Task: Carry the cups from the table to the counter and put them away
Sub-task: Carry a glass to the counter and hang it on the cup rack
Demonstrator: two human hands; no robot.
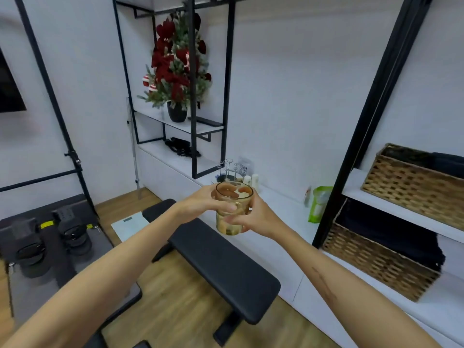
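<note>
Two hands' grip (pixel 236 209) around one upright amber cup (pixel 232 209).

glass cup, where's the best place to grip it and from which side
Grip the glass cup round its straight wall at mid-height, coming in from the sides. It is upright, open at the top and has no visible handle. The left hand and right hand hold it that way, one on each side.

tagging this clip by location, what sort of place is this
Probably a home gym or workout room with storage: a padded black weight bench, black dumbbells on a grey floor mat, and woven wicker baskets on white shelves.
</note>
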